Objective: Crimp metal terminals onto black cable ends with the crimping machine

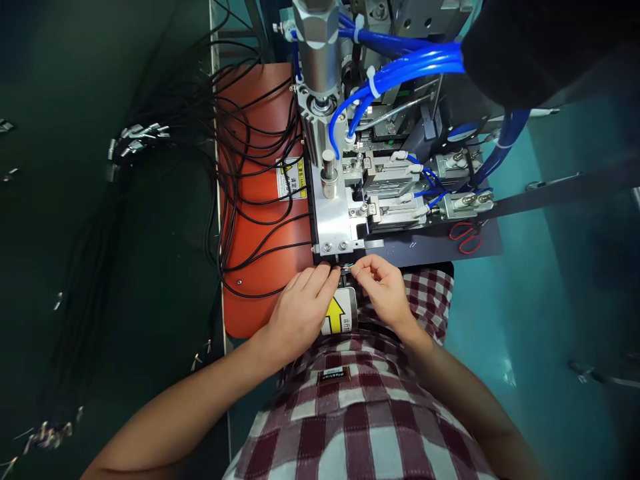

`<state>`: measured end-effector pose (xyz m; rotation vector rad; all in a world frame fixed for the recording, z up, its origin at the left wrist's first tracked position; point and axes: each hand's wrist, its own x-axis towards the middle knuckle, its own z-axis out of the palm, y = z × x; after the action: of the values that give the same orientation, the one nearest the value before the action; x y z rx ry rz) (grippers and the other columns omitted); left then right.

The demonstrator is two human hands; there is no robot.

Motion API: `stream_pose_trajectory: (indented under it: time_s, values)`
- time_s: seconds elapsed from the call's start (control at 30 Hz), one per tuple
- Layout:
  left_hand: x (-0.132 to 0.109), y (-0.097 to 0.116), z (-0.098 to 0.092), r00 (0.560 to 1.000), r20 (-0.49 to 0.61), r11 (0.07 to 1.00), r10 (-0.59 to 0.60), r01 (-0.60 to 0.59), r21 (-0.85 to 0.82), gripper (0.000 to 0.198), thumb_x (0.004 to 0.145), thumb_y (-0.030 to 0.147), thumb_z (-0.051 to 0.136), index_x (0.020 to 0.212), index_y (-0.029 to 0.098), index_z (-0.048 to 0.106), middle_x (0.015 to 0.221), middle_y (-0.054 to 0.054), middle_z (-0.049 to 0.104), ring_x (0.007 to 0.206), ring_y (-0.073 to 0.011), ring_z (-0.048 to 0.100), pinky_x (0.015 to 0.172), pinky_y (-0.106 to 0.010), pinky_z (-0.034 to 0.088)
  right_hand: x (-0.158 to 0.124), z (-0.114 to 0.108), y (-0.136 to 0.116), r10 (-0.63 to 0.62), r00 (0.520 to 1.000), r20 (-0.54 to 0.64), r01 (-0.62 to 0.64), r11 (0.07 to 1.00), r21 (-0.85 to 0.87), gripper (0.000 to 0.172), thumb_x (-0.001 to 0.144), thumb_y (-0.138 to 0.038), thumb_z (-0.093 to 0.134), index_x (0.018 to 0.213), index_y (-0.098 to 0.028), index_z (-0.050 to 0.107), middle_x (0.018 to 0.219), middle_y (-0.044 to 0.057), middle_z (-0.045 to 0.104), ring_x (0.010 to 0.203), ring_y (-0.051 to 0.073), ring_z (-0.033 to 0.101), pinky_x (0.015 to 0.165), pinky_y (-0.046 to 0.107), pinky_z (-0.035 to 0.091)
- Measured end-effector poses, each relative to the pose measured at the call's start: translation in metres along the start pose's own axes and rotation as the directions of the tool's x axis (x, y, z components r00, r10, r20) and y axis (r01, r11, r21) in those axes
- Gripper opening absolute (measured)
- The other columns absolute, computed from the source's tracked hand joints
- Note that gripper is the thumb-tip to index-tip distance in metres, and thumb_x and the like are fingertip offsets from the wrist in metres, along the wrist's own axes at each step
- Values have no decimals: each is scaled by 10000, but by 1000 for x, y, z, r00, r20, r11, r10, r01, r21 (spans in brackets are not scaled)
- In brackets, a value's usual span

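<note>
Thin coloured wires [349,267] show between my two hands at the front edge of the metal machine [333,217]. My right hand [383,287] pinches them with thumb and forefinger. My left hand [305,307] lies with its fingers pressed together at the wires' left side, its fingertips over the machine's front; what is under them is hidden. Just below the fingertips is a white plate with a yellow arrow [337,317]. Black cables [260,250] run across the orange-red panel [270,300] towards the machine, one of them reaching my left hand.
Blue air tubes [415,67] arch over the machine. Red-handled scissors [465,238] lie on the dark plate [435,243] at the right. Bundled cables with silvery ends [140,137] lie at the left. A dark, blurred object fills the upper right corner.
</note>
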<state>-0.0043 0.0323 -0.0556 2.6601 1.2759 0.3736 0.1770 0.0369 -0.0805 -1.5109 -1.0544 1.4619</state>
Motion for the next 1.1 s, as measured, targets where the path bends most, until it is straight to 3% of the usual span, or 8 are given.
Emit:
stream_pose_trajectory:
  time_s: [0.17,0.3,0.5,0.77,1.1]
  values:
    - [0,0,0,1000,-14,1000,3,-3,-23,361,896,95,402,1219,75,563,1084,-173,617,900,-248,547,766,-377,508,6,-5,7,118,985,124,-139,975,175,286,800,-458,650,770,-176,608,570,-54,481,463,90,405,465,238,318]
    - [1,0,-2,1000,-22,1000,3,-4,-21,352,891,95,426,1211,72,573,1084,-156,620,883,-241,535,767,-364,506,6,0,10,73,995,70,-87,973,213,325,852,-510,577,814,-187,584,644,-43,522,483,90,453,499,247,362]
    - [3,0,-4,1000,11,1000,2,-1,-27,382,886,84,402,1227,89,574,1067,-147,612,865,-233,521,749,-356,496,8,15,11,-14,1000,8,13,994,105,323,874,-500,558,736,-213,503,540,-63,441,472,110,413,465,254,329]
    - [5,4,-2,1000,19,998,-7,6,56,356,891,98,421,1215,76,566,1044,-147,619,813,-228,519,695,-341,464,6,22,10,22,1000,-17,-16,955,297,309,838,-474,605,729,-212,483,560,-78,381,457,87,329,447,244,275]
    - [6,1,7,999,11,998,-52,53,-26,361,896,98,384,1205,96,572,1062,-151,587,891,-245,529,775,-381,500,10,22,17,-17,1000,-13,20,948,319,329,807,-488,627,712,-208,483,548,-79,401,476,91,355,481,246,294]
